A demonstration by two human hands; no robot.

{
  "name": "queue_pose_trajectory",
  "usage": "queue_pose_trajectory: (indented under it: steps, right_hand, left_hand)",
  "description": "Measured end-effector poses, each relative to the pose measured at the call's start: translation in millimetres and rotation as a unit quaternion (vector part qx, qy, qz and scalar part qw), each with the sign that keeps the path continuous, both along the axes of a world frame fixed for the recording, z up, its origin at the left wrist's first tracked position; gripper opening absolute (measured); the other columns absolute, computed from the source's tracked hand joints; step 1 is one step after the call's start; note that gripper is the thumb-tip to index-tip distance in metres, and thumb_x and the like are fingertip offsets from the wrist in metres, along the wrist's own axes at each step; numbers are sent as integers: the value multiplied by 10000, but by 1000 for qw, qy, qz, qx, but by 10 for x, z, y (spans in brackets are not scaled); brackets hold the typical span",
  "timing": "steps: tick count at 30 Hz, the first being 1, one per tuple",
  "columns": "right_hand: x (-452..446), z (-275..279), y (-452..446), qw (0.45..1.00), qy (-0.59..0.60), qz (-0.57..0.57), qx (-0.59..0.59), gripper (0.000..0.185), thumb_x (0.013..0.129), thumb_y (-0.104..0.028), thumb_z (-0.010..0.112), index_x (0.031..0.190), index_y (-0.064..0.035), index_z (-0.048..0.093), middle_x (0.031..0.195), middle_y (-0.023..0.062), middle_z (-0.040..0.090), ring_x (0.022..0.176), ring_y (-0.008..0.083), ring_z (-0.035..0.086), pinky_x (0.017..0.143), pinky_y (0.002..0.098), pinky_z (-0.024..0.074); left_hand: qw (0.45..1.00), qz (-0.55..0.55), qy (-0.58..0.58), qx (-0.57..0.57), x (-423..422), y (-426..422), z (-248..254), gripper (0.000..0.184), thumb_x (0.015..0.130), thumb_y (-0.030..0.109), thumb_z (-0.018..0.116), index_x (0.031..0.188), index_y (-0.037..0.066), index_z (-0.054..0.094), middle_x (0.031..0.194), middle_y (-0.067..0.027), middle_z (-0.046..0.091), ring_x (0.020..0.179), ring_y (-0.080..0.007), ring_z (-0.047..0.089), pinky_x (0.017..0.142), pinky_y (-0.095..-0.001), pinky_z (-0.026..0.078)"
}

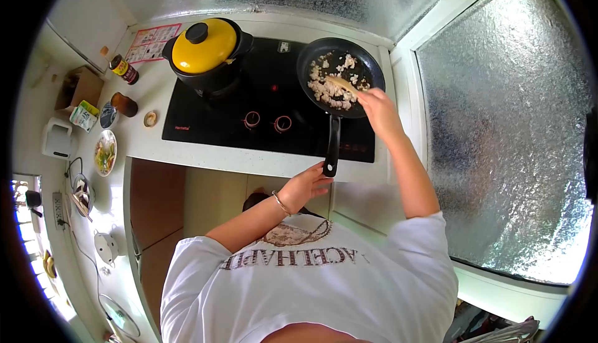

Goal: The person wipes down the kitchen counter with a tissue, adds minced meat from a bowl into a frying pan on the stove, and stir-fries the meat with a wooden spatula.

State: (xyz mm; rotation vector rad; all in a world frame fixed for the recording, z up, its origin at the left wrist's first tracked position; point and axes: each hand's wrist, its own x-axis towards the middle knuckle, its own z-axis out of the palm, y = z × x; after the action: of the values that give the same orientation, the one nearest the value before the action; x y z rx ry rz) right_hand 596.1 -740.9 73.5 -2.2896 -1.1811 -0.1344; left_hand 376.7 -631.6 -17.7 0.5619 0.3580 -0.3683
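Observation:
A black frying pan (309, 64) sits on the right side of the cooktop, with crumbled pale meat (336, 94) spread over its base. My right hand (379, 111) is closed around a wooden spatula (340, 83), whose blade rests among the meat. The pan's black handle (333, 144) points toward me. At its end is my left hand (304, 187), fingers stretched out and apart, thumb beside the handle tip. I cannot tell whether it touches the handle.
A black pot with a yellow lid (204, 45) stands at the left of the black cooktop (212, 116). On the left counter are a sauce bottle (123, 69), a brown jar (124, 104) and a plate of chopped vegetables (106, 152). A textured glass panel (498, 125) borders the right side.

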Motion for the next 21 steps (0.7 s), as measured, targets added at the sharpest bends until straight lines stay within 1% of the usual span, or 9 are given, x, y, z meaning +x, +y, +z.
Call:
queue_pose_trajectory:
  steps: [2,5,7,8,9,12,14,18,21]
  right_hand:
    - [-165,22,10,999,40,21,-24,147,796,-44,606,937,-19,638,848,141,587,763,308,582,675,339,470]
    - [-23,-333,197,999,-22,22,-30,114,812,-62,585,907,-13,625,818,147,577,748,303,580,655,353,465]
    - [222,-393,254,996,-89,-25,-15,112,803,-90,532,858,-47,620,783,146,552,732,325,581,636,404,466]
    - [392,-491,263,995,60,-73,29,112,794,-79,536,855,-30,616,793,146,560,748,324,584,649,398,469]
    - [362,-308,289,996,-63,-53,41,131,792,-75,538,883,-39,625,810,139,575,752,325,585,657,394,471]
    - [543,-358,419,994,-64,-50,69,166,785,-57,543,925,-47,632,846,139,584,771,321,584,668,385,468]
    - [562,-486,473,998,38,-37,22,184,792,-49,547,955,-44,632,872,139,585,794,310,580,686,373,465]
    - [185,-284,220,999,-31,29,-34,150,817,-51,539,935,-30,629,881,133,585,804,308,580,690,370,463]
    - [-130,-51,-166,999,16,6,-48,138,812,-43,545,919,-27,630,869,140,587,790,312,585,678,371,466]
  left_hand:
    - [1000,-10,-5,8,8,6,-2,484,919,316,437,1341,99,338,1236,-51,475,1169,-207,437,948,-362,365]
    - [1000,-6,0,10,17,-5,4,492,918,311,434,1348,96,326,1230,-49,479,1161,-204,438,941,-366,373]
    - [1000,-7,-5,11,13,-7,4,496,917,308,434,1351,95,320,1232,-48,478,1156,-203,441,941,-366,374]
    - [1000,-9,-10,14,13,2,4,500,916,305,433,1354,94,315,1234,-47,476,1151,-202,444,941,-367,374]
    - [1000,-6,-10,12,16,0,3,500,916,305,433,1354,94,315,1234,-47,476,1151,-202,444,941,-367,374]
    - [1000,-3,-12,8,0,-21,-14,499,915,299,434,1356,96,315,1243,-45,470,1150,-199,444,943,-367,373]
    - [1000,3,-14,6,-4,-26,-24,498,912,301,438,1353,97,324,1243,-40,471,1146,-200,445,946,-366,371]
    - [1000,6,-15,5,-15,-24,-15,492,912,299,438,1347,96,333,1239,-38,475,1143,-201,447,948,-365,367]
    - [1000,10,-4,5,5,-35,6,485,914,294,431,1345,94,336,1246,-37,472,1145,-202,445,950,-363,364]
